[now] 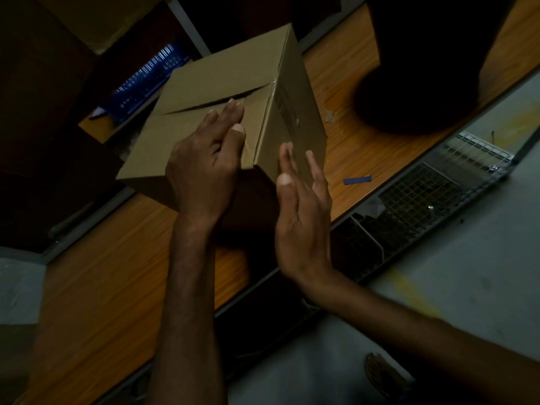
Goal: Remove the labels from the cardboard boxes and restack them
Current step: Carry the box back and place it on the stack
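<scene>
Dim overhead view: at far left a blue crate (146, 83) sits beyond the wooden table (102, 287), on which the cardboard box (222, 80) stands tilted towards the viewer, its top flaps meeting at a slightly gaping seam. The left hand (201, 168) lies flat on the top flaps near the front corner, fingers extended and grasping nothing, while the right hand (301, 217), likewise released with straight fingers, touches the box's right side face, where a faint marking is too dark to identify. Further right, a small blue strip (357, 180) lies on the table, well apart from the box, and a wire grid (423, 194) lies just past the table edge.
</scene>
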A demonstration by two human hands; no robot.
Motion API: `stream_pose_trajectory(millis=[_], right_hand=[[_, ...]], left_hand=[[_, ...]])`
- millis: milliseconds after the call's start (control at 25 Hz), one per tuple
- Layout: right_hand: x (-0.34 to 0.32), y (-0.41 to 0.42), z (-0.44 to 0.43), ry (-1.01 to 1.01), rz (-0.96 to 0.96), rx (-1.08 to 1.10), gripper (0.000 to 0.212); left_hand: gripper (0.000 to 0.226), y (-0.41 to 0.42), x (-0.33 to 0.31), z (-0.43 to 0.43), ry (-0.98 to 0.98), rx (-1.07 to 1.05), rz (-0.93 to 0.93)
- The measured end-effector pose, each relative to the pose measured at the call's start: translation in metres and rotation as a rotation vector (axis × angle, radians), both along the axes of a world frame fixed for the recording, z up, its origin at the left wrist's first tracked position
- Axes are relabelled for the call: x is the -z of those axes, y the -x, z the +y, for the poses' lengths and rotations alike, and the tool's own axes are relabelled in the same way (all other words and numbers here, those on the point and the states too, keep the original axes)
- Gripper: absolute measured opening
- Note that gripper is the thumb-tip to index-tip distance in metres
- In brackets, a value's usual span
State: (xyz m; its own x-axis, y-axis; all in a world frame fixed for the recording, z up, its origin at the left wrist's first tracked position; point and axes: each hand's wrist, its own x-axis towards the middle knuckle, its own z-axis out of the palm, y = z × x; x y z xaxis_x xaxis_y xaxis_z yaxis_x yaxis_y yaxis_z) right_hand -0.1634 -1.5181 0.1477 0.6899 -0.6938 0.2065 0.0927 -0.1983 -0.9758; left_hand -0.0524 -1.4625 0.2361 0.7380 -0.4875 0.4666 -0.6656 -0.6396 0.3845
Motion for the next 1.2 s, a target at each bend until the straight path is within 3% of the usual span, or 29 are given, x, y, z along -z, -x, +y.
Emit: stream_pose_trajectory(millis=[80, 200, 360, 520, 680, 1080, 1200], right_hand=[[-0.005, 0.002, 0.003, 0.054, -0.034, -0.016, 0.056], [-0.016, -0.011, -0.009, -0.036, -0.005, 0.004, 0.060], [-0.012, 0.010, 0.004, 0.126, -0.054, -0.015, 0.054], [-0.018, -0.011, -0.017, 0.026, 0.014, 0.026, 0.059], [-0.009, 0.007, -0.003, 0.140, -0.042, -0.021, 0.052], [0.005, 0.011, 0.000, -0.021, 0.103, 0.006, 0.054], [0.002, 0.019, 0.010, 0.053, 0.009, -0.016, 0.051]], left_hand=[[0.042, 0.001, 0.000, 0.000, -0.004, 0.004, -0.006], [0.042, 0.000, 0.000, -0.001, -0.013, -0.005, -0.004], [0.042, 0.001, 0.001, 0.002, -0.008, 0.004, -0.008], [0.041, 0.002, -0.001, -0.001, -0.012, -0.007, -0.010], [0.043, 0.000, 0.002, 0.001, -0.011, 0.008, -0.017], [0.042, -0.002, 0.002, -0.001, 0.012, 0.000, -0.004], [0.044, -0.002, 0.002, 0.001, 0.017, 0.000, -0.012]])
